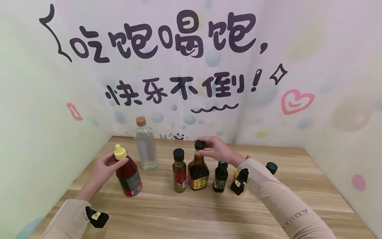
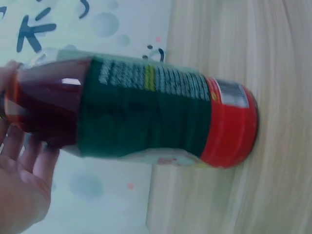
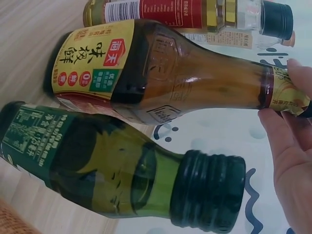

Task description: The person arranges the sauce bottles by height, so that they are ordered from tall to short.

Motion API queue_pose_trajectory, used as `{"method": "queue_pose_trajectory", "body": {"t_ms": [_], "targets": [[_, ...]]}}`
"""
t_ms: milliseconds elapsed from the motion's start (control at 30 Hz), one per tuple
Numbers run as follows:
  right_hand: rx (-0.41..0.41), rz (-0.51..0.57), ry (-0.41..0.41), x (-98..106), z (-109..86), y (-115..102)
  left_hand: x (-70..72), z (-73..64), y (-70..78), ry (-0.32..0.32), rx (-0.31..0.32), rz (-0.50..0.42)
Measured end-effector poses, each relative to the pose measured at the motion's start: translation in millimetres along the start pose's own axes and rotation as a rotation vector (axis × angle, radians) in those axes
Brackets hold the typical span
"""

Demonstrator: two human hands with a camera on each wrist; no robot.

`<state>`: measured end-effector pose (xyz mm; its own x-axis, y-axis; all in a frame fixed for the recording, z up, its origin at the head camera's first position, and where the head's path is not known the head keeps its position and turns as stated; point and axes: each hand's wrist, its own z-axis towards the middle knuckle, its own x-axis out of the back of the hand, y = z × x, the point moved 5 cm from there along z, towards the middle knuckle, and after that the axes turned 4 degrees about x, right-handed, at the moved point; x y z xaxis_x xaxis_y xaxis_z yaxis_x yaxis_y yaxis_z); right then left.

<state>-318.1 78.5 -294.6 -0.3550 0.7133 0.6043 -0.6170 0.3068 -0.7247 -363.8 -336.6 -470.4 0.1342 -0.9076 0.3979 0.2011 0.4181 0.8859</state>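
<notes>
At the left of the head view, my left hand (image 1: 102, 169) grips a red sauce squeeze bottle (image 1: 127, 177) near its yellow nozzle cap. Its dark green label and red base fill the left wrist view, where the base sits close over the wooden surface. My right hand (image 1: 216, 149) holds a soy sauce bottle (image 1: 198, 171) by the neck, just under the black cap. That bottle has brown glass and a yellow label (image 3: 92, 61). Left of it stands a slim bottle (image 1: 179, 176) with a red label, and a small dark green bottle (image 1: 220, 179) is on its right.
A tall clear bottle (image 1: 146, 147) with an orange-brown cap stands behind, near the back wall. Under my right forearm a yellow container (image 1: 235, 173) is partly hidden, and a dark green cap (image 1: 271, 167) shows beyond the sleeve. Walls enclose the wooden table (image 1: 167, 215) at back and sides.
</notes>
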Motion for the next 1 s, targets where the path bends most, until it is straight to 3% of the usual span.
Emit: {"method": "queue_pose_trajectory", "body": {"t_ms": [133, 167, 200, 400, 433, 900, 1000], "targets": [[0.007, -0.008, 0.008, 1, -1.9, -8, 1.7, 1.9, -1.8, -0.015, 0.043, 0.025], [0.009, -0.004, 0.009, 0, -1.8, -9, 2.2, 4.4, -8.1, 0.003, 0.055, 0.058], [0.013, 0.0, 0.007, 0, -1.6, -10, 3.0, -1.2, 2.9, -0.023, 0.043, 0.011], [0.014, 0.012, -0.004, -3, 0.4, -11, 8.9, -3.2, -3.4, -0.001, 0.053, 0.006], [0.016, 0.01, -0.005, -3, 0.6, -11, 9.7, 2.1, -15.9, 0.027, 0.067, 0.052], [0.024, -0.005, -0.001, -1, -2.3, -11, 12.5, 1.9, -16.8, 0.157, 0.049, 0.138], [0.019, -0.004, 0.004, 1, -3.5, -9, 8.7, -1.1, -7.7, 0.177, 0.026, 0.171]]}}
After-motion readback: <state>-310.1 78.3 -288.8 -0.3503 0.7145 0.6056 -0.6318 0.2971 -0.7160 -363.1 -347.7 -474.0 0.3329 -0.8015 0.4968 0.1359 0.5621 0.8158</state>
